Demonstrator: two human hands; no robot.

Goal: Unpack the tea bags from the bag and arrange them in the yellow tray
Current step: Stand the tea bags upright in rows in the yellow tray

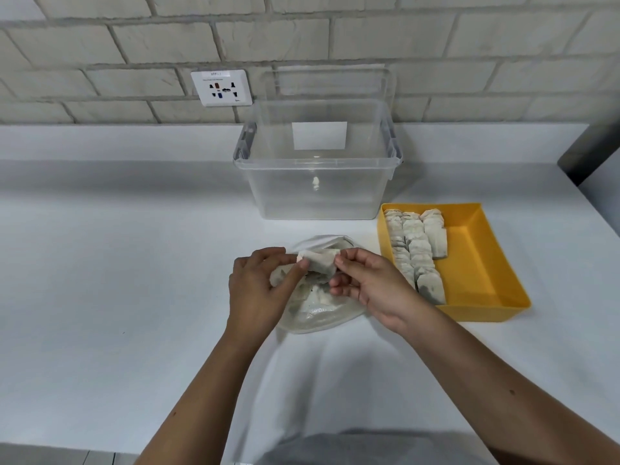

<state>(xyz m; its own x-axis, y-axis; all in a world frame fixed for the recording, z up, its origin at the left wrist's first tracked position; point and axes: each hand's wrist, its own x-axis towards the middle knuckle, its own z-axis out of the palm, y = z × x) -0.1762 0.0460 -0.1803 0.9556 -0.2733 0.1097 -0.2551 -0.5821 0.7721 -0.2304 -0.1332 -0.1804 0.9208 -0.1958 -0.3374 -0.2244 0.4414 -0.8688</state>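
Both hands: left hand (258, 283), right hand (369, 286) pinch tea bag (320, 263) above bag (315, 305).

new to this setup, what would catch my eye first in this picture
The yellow tray on the right of the white counter stands out most, with rows of tea bags filling its left part. In the middle, the left hand and right hand pinch one tea bag between them above a crumpled plastic bag. Behind them a clear bin stands near the brick wall.
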